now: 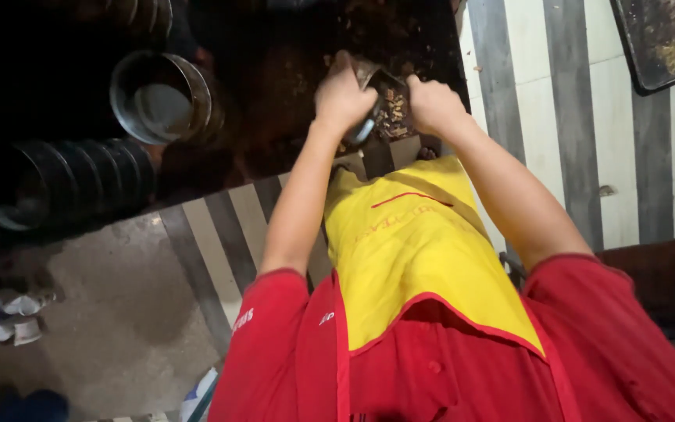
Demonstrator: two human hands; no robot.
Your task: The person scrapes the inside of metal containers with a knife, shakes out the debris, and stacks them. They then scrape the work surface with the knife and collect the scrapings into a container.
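Observation:
My left hand [343,95] grips the rim of a small round metal tin [371,100] tilted on its side over a dark work surface [291,70]. My right hand [433,103] is at the tin's open mouth, touching the brown crumbly matter [391,109] inside it. I cannot tell whether the right fingers hold any of it. Both arms reach forward over my yellow apron [416,250] and red shirt.
An empty round metal tin [162,98] stands to the left, and a row of stacked tins [80,176] lies on its side below it. A dark tray with crumbs [666,39] is at the top right. Striped tiles [572,117] cover the floor.

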